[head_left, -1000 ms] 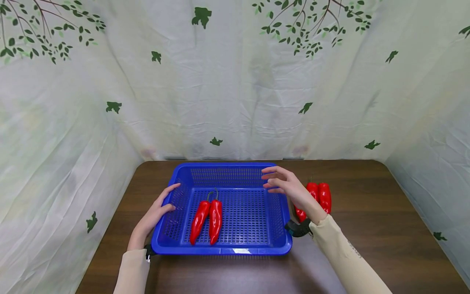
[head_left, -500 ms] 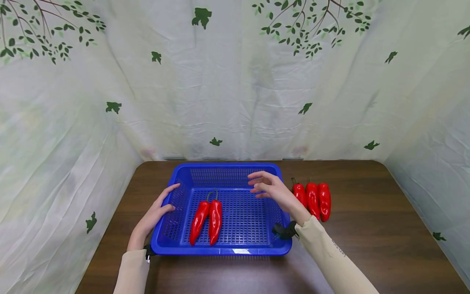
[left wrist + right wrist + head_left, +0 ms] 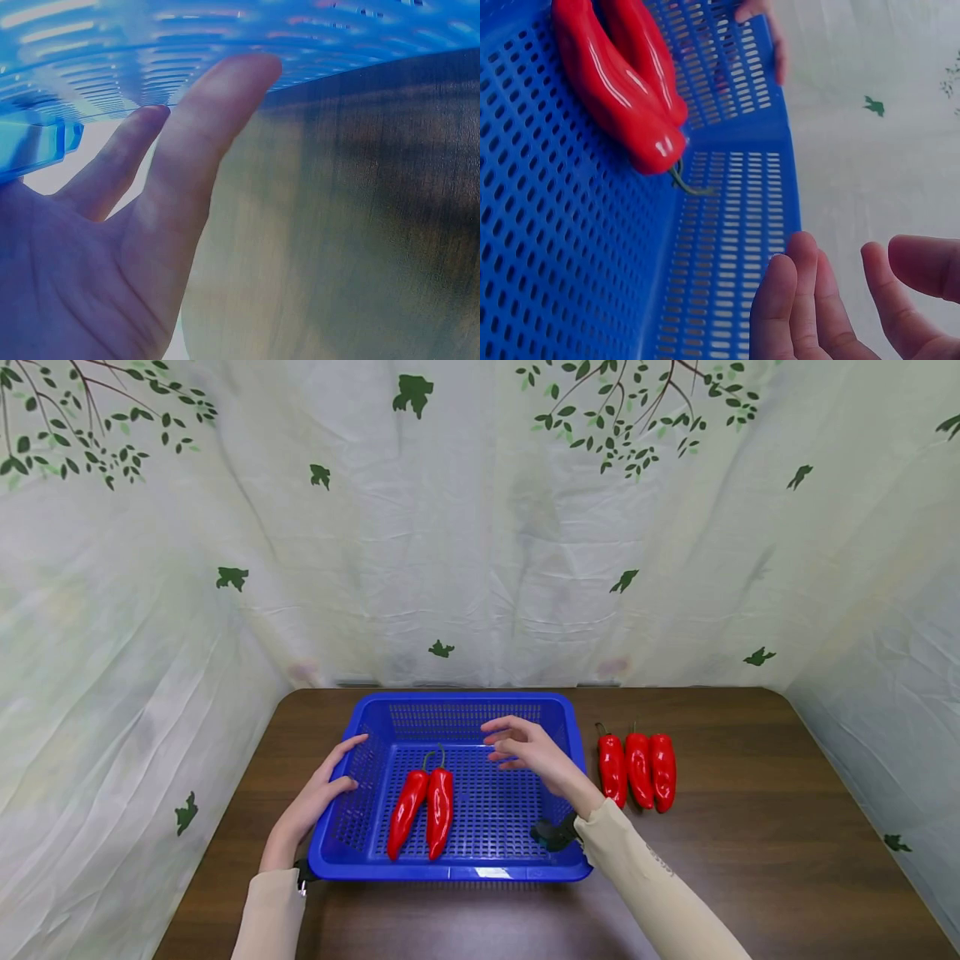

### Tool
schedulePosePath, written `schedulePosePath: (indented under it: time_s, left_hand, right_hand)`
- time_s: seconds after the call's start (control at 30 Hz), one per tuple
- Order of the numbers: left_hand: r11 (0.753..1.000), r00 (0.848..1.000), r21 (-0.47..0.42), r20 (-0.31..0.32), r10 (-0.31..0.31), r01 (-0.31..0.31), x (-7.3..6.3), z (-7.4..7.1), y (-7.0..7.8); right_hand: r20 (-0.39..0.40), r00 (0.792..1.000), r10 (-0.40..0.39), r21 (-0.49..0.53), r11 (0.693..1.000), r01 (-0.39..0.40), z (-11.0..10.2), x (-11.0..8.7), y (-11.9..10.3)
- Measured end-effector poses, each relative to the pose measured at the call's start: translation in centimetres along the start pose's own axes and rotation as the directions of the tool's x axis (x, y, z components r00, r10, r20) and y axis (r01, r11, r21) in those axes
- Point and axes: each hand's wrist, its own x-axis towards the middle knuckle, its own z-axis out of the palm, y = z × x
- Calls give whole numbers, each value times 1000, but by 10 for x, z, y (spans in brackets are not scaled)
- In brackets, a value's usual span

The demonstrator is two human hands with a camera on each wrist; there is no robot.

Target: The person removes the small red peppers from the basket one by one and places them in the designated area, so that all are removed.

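A blue perforated plastic basket (image 3: pixel 390 871) stands on the table with two red peppers side by side in its left half, the left pepper (image 3: pixel 407 814) and the right pepper (image 3: pixel 440 814), green stems pointing away. My left hand (image 3: pixel 318 793) rests at the basket's left rim, thumb and a finger stretched out straight; its other fingers are hidden in the head view. Above the basket floor, right of the peppers, hovers my right hand (image 3: pixel 528 752), fingers loosely bent and nothing in them. In the right wrist view its thumb and fingers (image 3: pixel 806 300) stand apart.
Three more red peppers lie in a row on the table right of the basket: a near one (image 3: pixel 612 770), a middle one (image 3: pixel 639 770) and an outer one (image 3: pixel 663 773). A pale leaf-print cloth (image 3: pixel 487 552) hangs behind the brown wooden table (image 3: pixel 765 843).
My right hand has moved left, from the basket's right rim to over its middle, uncovering the peppers on the table. Left hand, basket and peppers have stayed in place.
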Motion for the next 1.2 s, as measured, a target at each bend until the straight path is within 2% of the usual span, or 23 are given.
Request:
schedulePosePath:
  time_s: [0.63, 1.2]
  left_hand:
    - [1000, 1000, 12, -9, -1, 1, 2, -1, -2]
    - [1000, 1000, 12, -9, 6, -6, 1, 0, 0]
  right_hand:
    - [6, 998, 55, 0, 998, -55, 26, 17, 11]
    - [57, 982, 182, 10, 983, -182, 47, 29, 25]
